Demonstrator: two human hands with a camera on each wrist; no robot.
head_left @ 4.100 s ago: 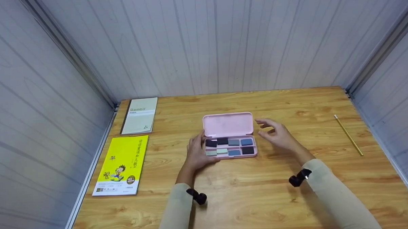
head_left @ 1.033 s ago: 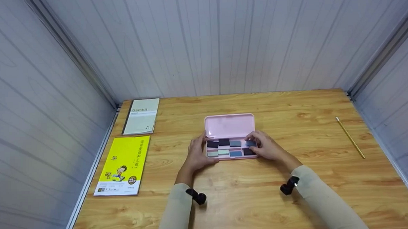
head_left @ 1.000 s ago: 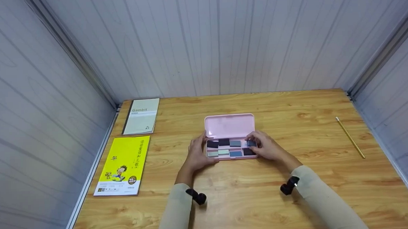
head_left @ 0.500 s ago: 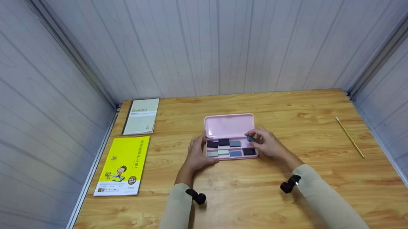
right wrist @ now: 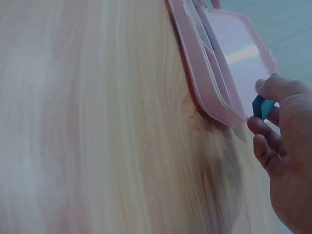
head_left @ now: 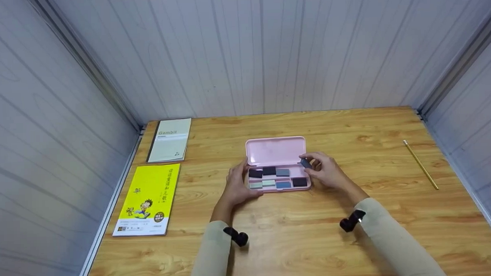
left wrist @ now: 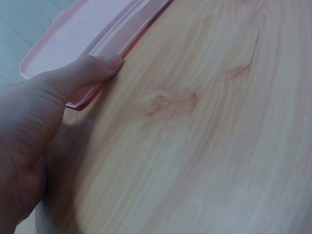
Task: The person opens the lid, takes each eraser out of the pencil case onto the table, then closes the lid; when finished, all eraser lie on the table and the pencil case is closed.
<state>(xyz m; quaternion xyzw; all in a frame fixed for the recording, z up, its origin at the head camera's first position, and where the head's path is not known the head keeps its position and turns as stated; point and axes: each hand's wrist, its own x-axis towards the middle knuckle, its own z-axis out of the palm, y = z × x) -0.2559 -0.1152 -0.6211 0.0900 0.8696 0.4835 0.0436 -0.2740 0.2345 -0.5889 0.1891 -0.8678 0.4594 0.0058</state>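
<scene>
A pink hinged case (head_left: 275, 151) lies open on the wooden table, its lid tipped back. My left hand (head_left: 236, 185) grips its left end, with the thumb (left wrist: 100, 67) on the front edge in the left wrist view. Between thumb and fingertips, my right hand (head_left: 326, 170) pinches a small blue-grey block (head_left: 305, 163) just above the back right corner of the case. In the right wrist view this block (right wrist: 262, 106) looks teal. Inside the case, dark blocks (head_left: 269, 170), blue-grey blocks (head_left: 282, 172) and pale green blocks (head_left: 268, 183) sit in two rows.
To the left lie a yellow book (head_left: 149, 194) and, behind it, a pale notebook (head_left: 170, 140). A pencil (head_left: 421, 164) lies at the far right of the table (head_left: 294, 242). Pale panel walls (head_left: 259, 51) stand round the back and sides.
My right hand has reached into the case, taken the blue-grey block from the back right spot and raised it toward the right corner. The left hand has kept its grip on the case.
</scene>
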